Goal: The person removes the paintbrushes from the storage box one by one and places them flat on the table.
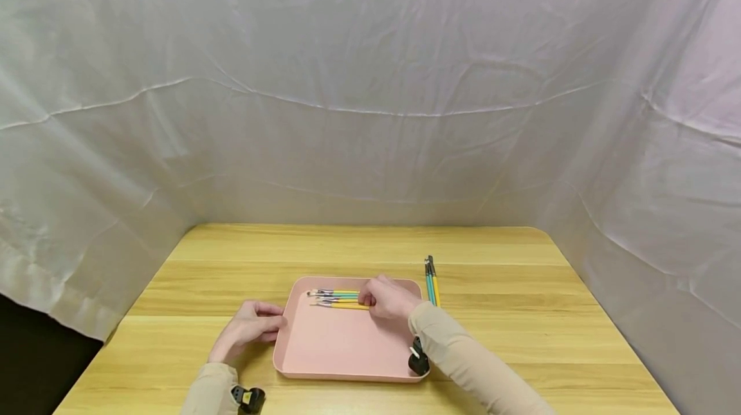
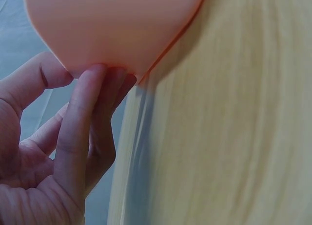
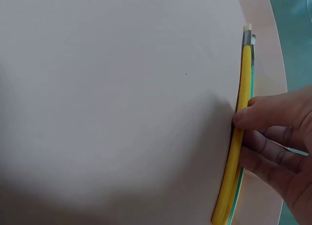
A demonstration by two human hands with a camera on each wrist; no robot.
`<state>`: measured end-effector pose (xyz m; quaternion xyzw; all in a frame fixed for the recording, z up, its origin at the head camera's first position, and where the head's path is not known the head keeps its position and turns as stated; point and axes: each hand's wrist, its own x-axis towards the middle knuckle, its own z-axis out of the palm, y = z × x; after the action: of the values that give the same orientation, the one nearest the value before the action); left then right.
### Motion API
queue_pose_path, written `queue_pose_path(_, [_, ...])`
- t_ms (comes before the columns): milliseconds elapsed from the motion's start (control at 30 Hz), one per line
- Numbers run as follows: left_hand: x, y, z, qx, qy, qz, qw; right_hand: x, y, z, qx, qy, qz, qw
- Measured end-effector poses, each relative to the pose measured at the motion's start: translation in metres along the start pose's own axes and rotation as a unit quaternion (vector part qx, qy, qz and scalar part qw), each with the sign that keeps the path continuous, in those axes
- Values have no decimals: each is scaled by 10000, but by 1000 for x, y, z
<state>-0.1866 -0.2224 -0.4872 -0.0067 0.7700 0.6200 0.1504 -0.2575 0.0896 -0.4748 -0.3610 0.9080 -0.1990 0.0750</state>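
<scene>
Paintbrushes (image 1: 347, 306) lie inside the tray (image 1: 347, 350), toward its far side, handles pinched by the right hand (image 1: 390, 299), perhaps keeping them aligned; the left hand (image 1: 249, 323) grips the left edge, presumably for steadiness.

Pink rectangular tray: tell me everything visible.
The pink, rectangular, plastic-looking tray has rounded corners and a low raised rim. It sits right side up on the light wood-grain table, holding yellow- and teal-handled paintbrushes near its far side. The left hand touches its left wall; the right hand pinches brushes inside it.
</scene>
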Motion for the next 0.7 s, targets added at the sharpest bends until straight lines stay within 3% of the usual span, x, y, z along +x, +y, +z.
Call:
queue_pose_path(233, [2, -3, -1, 43, -1, 29, 10000, -1, -1, 0, -178, 52, 34, 9998])
queue_pose_path(367, [2, -3, -1, 42, 12, 34, 10000, -2, 0, -1, 14, 91, 244, 9997])
queue_pose_path(700, [1, -3, -1, 17, 25, 32, 10000, -3, 3, -9, 775, -133, 243, 9966])
